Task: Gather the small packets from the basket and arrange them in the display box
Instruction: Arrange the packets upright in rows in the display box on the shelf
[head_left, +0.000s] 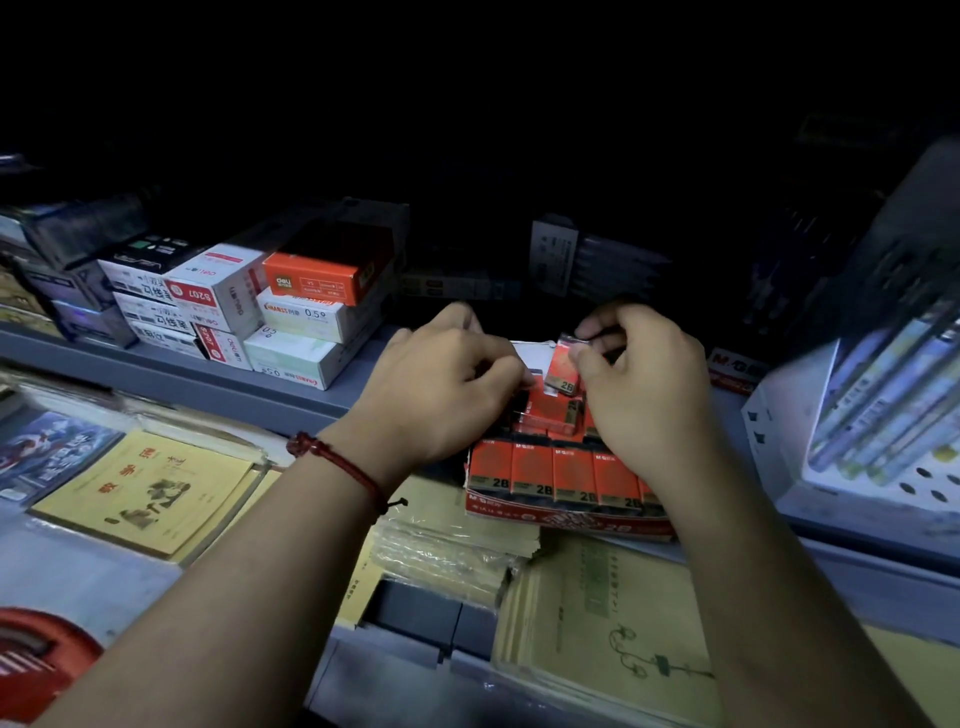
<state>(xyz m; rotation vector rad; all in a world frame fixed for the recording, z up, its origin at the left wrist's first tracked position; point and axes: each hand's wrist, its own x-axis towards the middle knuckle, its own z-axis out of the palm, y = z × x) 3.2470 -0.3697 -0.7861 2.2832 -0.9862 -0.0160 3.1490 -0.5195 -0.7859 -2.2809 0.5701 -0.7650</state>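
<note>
Fingers (597, 338) of the right hand (644, 395) pinch narrowly on one red packet (563, 366) marked 2B, held tilted just above the back of the display box (571, 522). The left hand (441, 384) has its fingers curled down at the box's back left corner; I cannot tell whether they grip anything there. A red cord bracelet (337, 462) circles that wrist.

Inside the box, a front row of packets (532, 467) stands upright and touching: four plainly in view, a fifth partly hidden behind the right wrist. Behind that row lie more packets (550, 415), too covered by the hands to count.

Left of the box, on the grey shelf (182, 374), one orange carton (311, 275) tops a stack of two white ones (301, 317). In front of the box lie yellow exercise books (608, 623) — the box rests on them. Right of the box stands one pale perforated bin (779, 431).
</note>
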